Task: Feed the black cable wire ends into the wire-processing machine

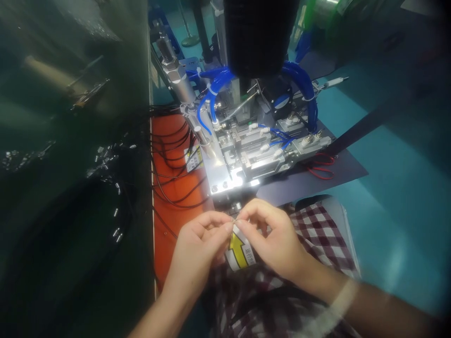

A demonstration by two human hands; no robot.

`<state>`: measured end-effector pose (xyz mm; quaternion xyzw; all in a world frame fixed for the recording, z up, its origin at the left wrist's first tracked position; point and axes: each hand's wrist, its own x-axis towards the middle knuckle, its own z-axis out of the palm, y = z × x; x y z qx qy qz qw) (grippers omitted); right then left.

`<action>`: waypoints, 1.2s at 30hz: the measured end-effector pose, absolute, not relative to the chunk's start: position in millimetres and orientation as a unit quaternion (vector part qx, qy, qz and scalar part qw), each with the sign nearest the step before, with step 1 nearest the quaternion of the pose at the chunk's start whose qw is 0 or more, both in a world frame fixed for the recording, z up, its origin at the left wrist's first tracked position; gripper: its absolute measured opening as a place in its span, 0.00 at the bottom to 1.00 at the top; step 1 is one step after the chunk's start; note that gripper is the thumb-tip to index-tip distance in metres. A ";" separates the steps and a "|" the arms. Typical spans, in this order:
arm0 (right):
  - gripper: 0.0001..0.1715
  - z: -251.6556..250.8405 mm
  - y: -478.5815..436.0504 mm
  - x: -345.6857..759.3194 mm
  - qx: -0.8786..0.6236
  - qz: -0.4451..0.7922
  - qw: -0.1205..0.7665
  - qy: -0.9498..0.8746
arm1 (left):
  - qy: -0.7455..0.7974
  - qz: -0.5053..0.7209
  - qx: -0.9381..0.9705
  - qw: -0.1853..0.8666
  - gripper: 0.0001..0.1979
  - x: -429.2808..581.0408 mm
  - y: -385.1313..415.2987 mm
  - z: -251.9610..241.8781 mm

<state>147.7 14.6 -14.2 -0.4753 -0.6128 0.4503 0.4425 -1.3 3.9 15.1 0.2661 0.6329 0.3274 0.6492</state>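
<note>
Hands (pixel 195 241) pinching tiny pc (pixel 234 220) | orange surf. (pixel 164 258) w/ blk wires (pixel 165 111) | teal flr (pixel 394 225)

Your head-worn camera looks forward and down, close over your left hand (pixel 200 244), right hand (pixel 278 239) and the machine (pixel 260 143) beyond.

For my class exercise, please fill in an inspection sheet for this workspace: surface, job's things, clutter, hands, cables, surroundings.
Surface: orange surface left of the metal machine; dark green surface farther left.
Job's things: thin piece, too small to identify.
Clutter: small metal pieces scattered on the dark green surface.
Hands: left hand and right hand meet at the fingertips, pinching the thin piece.
Cables: black cables across the orange surface; blue tubes on the machine; red wire beside it.
Surroundings: teal floor; green spool, upper right.
</note>
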 end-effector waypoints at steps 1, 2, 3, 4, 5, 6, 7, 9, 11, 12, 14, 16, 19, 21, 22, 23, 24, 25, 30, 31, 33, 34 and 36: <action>0.06 -14.6 14.2 148.5 -0.467 0.436 0.448 -0.626 | 0.634 0.330 0.264 0.648 0.16 -1.5 3.5 15.0; 0.06 -15.0 14.1 149.7 -0.459 0.425 0.451 -0.637 | 0.635 0.330 0.263 0.647 0.16 -1.8 3.2 14.9; 0.05 -15.5 14.1 151.3 -0.454 0.419 0.451 -0.644 | 0.636 0.330 0.264 0.646 0.16 -2.0 3.0 14.8; 0.04 -16.0 14.5 153.1 -0.453 0.420 0.450 -0.646 | 0.636 0.330 0.265 0.645 0.16 -2.3 2.9 14.7; 0.04 -16.3 15.1 155.0 -0.455 0.423 0.447 -0.643 | 0.636 0.329 0.266 0.645 0.16 -2.6 2.8 14.5; 0.04 -16.4 15.9 156.9 -0.460 0.428 0.445 -0.639 | 0.637 0.328 0.268 0.644 0.16 -2.9 2.7 14.4; 0.04 -16.2 16.8 158.5 -0.466 0.432 0.442 -0.633 | 0.637 0.328 0.272 0.643 0.16 -3.2 2.5 14.2; 0.03 -14.8 18.7 160.5 -0.473 0.442 0.435 -0.626 | 0.638 0.324 0.281 0.640 0.16 -3.5 2.1 13.8; 0.02 -12.9 20.3 159.9 -0.476 0.458 0.419 -0.623 | 0.637 0.320 0.290 0.639 0.16 -3.4 1.8 13.4; 0.02 -12.2 20.8 158.6 -0.478 0.468 0.410 -0.620 | 0.636 0.319 0.294 0.638 0.16 -3.2 1.7 13.1; 0.03 -12.1 20.9 155.0 -0.480 0.490 0.396 -0.610 | 0.633 0.318 0.300 0.639 0.15 -2.6 1.9 12.6; 0.05 -13.8 19.8 151.2 -0.482 0.512 0.393 -0.592 | 0.629 0.319 0.301 0.642 0.15 -2.2 2.3 11.9; 0.06 -16.8 17.0 147.9 -0.483 0.543 0.398 -0.560 | 0.617 0.328 0.288 0.655 0.14 -2.6 3.3 11.3; 0.06 -17.2 15.3 147.6 -0.479 0.526 0.409 -0.572 | 0.605 0.334 0.277 0.668 0.13 -3.7 4.0 10.9; 0.06 -16.9 14.8 147.7 -0.473 0.501 0.418 -0.592 | 0.597 0.337 0.272 0.675 0.13 -4.4 4.5 10.5; 0.06 -16.4 14.4 147.8 -0.465 0.471 0.427 -0.616 | 0.589 0.339 0.269 0.682 0.12 -5.0 4.9 10.1; 0.07 -15.8 14.1 147.7 -0.458 0.446 0.432 -0.636 | 0.580 0.341 0.267 0.689 0.12 -5.4 5.4 9.5; 0.07 -15.4 14.0 147.4 -0.456 0.437 0.432 -0.644 | 0.572 0.345 0.268 0.694 0.12 -5.5 6.0 8.8; 0.07 -16.5 15.6 145.0 -0.480 0.588 0.384 -0.525 | 0.566 0.379 0.281 0.676 0.10 -1.8 8.8 6.7; 0.07 -16.8 16.6 145.2 -0.482 0.595 0.383 -0.516 | 0.571 0.381 0.285 0.669 0.10 -0.7 9.1 6.9; 0.04 -16.8 18.8 146.2 -0.489 0.571 0.391 -0.530 | 0.585 0.373 0.294 0.657 0.11 0.7 9.2 7.6; 0.03 -16.6 19.9 146.8 -0.492 0.555 0.397 -0.542 | 0.592 0.367 0.299 0.652 0.11 1.1 8.8 7.7; 0.02 -15.9 21.3 147.4 -0.492 0.526 0.411 -0.559 | 0.603 0.352 0.307 0.646 0.11 1.0 7.4 6.6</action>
